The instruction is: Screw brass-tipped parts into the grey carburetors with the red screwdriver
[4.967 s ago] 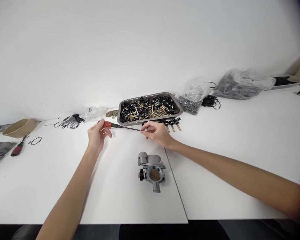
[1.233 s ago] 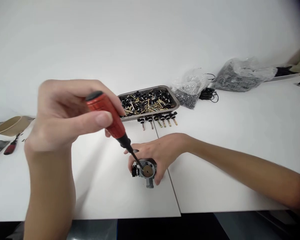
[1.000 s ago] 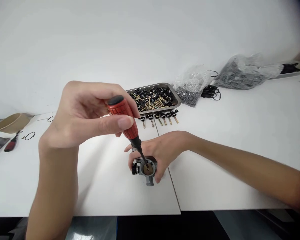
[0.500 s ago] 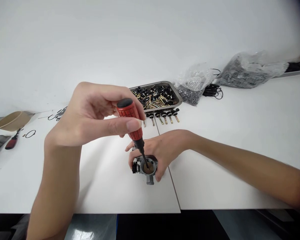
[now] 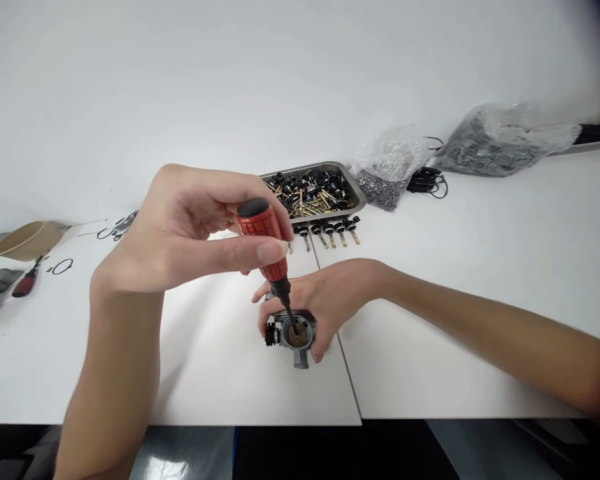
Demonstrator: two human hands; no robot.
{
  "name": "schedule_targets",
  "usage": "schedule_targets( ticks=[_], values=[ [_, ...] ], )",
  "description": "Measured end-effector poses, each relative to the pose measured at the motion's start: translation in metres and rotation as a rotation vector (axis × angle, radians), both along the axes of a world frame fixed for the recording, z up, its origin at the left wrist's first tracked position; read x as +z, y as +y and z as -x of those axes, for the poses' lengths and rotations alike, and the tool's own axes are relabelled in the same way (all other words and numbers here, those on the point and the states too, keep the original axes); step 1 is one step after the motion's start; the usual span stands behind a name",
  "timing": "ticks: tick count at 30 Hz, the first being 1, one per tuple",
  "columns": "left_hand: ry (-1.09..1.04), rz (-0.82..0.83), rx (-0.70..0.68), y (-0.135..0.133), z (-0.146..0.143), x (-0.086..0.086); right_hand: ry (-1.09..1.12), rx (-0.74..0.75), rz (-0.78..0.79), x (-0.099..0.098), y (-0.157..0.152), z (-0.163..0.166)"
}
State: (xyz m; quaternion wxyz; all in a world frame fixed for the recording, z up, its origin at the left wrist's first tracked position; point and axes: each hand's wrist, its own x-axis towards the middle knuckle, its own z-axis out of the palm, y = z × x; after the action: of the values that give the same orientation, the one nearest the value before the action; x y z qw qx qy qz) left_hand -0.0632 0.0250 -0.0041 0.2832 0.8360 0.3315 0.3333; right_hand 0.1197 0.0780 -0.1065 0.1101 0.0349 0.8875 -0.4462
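Observation:
My left hand [image 5: 200,230] is closed on the red grip of a screwdriver [image 5: 275,267] with a black cap and a dark shaft. The tool leans slightly, and its tip reaches down into the round bore of a small grey metal carburetor [image 5: 301,357]. A brass-coloured disc [image 5: 297,337] lies across that bore, with the tip at its middle. Wrapped around the back and right side of the carburetor, my right hand [image 5: 320,300] holds it on the white table. A black knob-like fitting [image 5: 271,335] sticks out on the carburetor's left side.
Behind my hands stands a metal tray [image 5: 359,195] of black-and-brass parts, with several similar parts [image 5: 341,233] lined up before it. Plastic bags [image 5: 390,177] and a black cable coil [image 5: 427,181] lie right. Left are a beige bowl [image 5: 27,241] and another screwdriver [image 5: 26,285].
The view has shifted very slightly. Both hands keep the same hold, and the screwdriver tip stays inside the carburetor bore.

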Motion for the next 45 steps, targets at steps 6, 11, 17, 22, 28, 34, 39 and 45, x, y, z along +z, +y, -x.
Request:
schedule_targets(
  ticks=[6, 11, 17, 22, 28, 34, 39, 45],
  values=[
    [-0.028, 0.021, -0.127, -0.002, -0.001, 0.001, -0.002, 0.016, 0.014, -0.002, 0.001, 0.000],
    [-0.003, -0.034, -0.200, -0.007, -0.002, 0.001, 0.010, 0.051, 0.018, -0.004, 0.002, 0.001],
    [-0.035, 0.042, -0.165, -0.012, -0.003, 0.004, -0.004, 0.041, -0.071, 0.003, 0.002, -0.001],
    [-0.111, 0.020, -0.230, -0.012, -0.008, 0.000, 0.072, -0.142, -0.151, 0.046, 0.012, -0.031],
    [-0.249, 0.202, -0.173, -0.013, -0.012, -0.002, 0.434, -0.581, -0.360, 0.121, -0.006, -0.074],
    [-0.227, 0.362, -0.332, -0.008, -0.002, -0.004, 0.635, -0.618, -0.501, 0.135, -0.038, -0.060],
    [-0.210, 0.316, -0.366, -0.006, -0.004, -0.006, 0.489, -0.496, -0.678, 0.134, -0.045, -0.044],
    [-0.135, 0.250, -0.304, -0.007, -0.005, -0.005, 0.380, -0.511, -0.593, 0.132, -0.042, -0.051]
  ],
)
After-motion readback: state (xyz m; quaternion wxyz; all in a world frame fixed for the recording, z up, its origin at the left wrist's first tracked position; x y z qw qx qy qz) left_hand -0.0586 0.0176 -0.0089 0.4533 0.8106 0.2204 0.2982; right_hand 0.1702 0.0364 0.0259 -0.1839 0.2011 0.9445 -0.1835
